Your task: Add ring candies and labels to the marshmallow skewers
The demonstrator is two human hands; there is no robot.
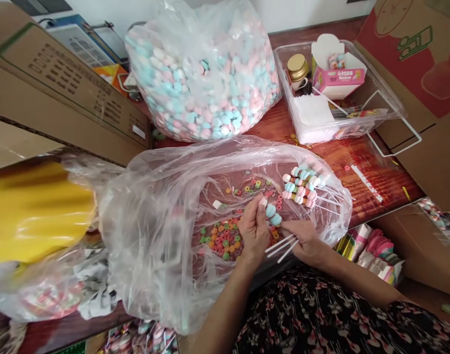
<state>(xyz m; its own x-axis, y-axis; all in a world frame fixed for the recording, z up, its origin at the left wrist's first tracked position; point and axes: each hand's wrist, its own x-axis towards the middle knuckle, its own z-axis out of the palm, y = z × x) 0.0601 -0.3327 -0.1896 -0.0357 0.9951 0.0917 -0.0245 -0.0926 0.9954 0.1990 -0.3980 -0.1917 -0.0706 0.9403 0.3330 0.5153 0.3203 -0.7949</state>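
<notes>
My left hand [255, 228] pinches a small pale marshmallow at the top of a candy skewer. Blue marshmallows [272, 215] sit on that skewer, between my two hands. My right hand [304, 241] is closed around several white sticks [281, 247], whose ends poke out toward the lower left. Beyond my right hand lie finished-looking marshmallow skewers [300, 187] in pink, blue and white, side by side with their sticks pointing right. Colourful ring candies [225, 238] are spread on the clear plastic bag [154, 221] left of my left hand. A lone white marshmallow [217, 204] lies among them.
A large clear bag of marshmallows [202, 93] stands behind. At the back right, a clear plastic bin [389, 105] holds a pink box [337, 76] and a gold-lidded jar [297, 66]. Cardboard boxes [73, 83] flank the table; a yellow bag [36, 211] lies left.
</notes>
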